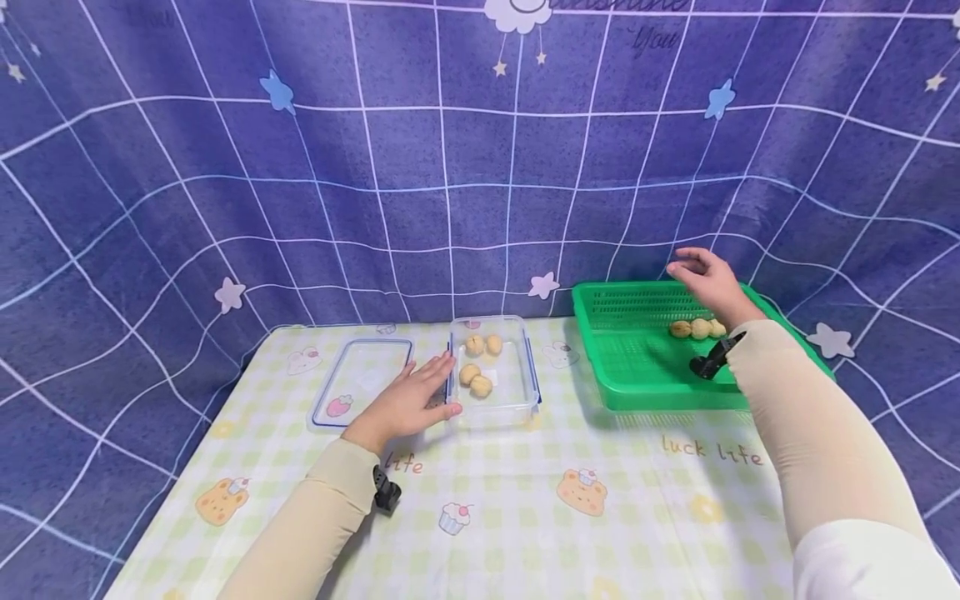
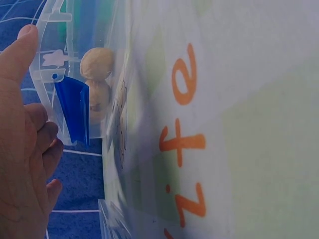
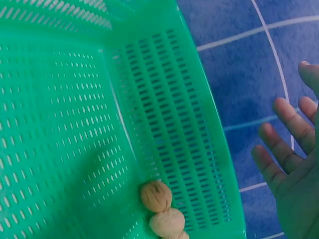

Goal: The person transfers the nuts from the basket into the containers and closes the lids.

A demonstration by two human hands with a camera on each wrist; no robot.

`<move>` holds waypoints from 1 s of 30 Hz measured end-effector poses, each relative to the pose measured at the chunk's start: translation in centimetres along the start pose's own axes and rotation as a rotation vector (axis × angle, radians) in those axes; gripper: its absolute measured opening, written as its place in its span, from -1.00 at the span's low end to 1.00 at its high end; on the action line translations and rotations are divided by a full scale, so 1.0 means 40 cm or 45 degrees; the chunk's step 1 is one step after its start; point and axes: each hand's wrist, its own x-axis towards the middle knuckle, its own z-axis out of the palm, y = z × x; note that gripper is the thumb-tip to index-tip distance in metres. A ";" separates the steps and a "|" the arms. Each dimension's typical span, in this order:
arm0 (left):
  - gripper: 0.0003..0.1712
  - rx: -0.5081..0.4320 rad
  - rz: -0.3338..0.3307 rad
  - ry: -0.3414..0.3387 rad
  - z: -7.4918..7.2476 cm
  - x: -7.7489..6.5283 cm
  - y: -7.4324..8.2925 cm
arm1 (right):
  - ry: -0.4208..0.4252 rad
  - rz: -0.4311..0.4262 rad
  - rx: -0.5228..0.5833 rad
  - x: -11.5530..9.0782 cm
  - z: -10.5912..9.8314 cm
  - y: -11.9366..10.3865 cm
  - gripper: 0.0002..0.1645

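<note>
You face a blue curtain [image 1: 480, 150] gridded in white and light blue, dotted with stars [image 1: 278, 91] in blue and pale pink. Your tabletop [image 1: 525, 558] wears green-and-white checks with orange lettering [image 2: 187, 143]. The walnuts [image 1: 482, 386] are tan, the basket [image 1: 630, 371] green; the clear box [image 1: 513, 385] has blue latches [image 2: 75, 109], the clear lid [image 1: 369, 367] a blue edge. Your sleeves [image 1: 307, 525] are beige.

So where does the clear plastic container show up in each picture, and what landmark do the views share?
Head: the clear plastic container sits near the middle, just right of the left hand.
Left wrist: at upper left, with its blue latch showing.
Right wrist: not in the picture.
Shared landmark: the blue gridded backdrop appears in all three.
</note>
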 end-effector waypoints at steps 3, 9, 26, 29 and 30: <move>0.05 -0.006 -0.002 -0.006 -0.001 0.001 0.004 | -0.008 0.025 0.013 -0.001 -0.012 0.023 -0.09; 0.04 -0.017 0.000 -0.003 -0.004 -0.001 0.006 | -0.016 0.064 -0.017 -0.003 -0.019 0.068 -0.10; 0.04 -0.011 -0.010 -0.008 0.006 0.004 -0.002 | -0.072 0.127 -0.052 -0.018 -0.017 0.138 -0.13; 0.04 -0.011 -0.013 -0.004 0.007 0.003 -0.003 | -0.093 0.152 -0.077 -0.011 -0.014 0.149 -0.11; 0.04 -0.013 -0.016 -0.004 0.007 0.003 -0.003 | -0.098 0.163 -0.088 -0.009 -0.014 0.153 -0.10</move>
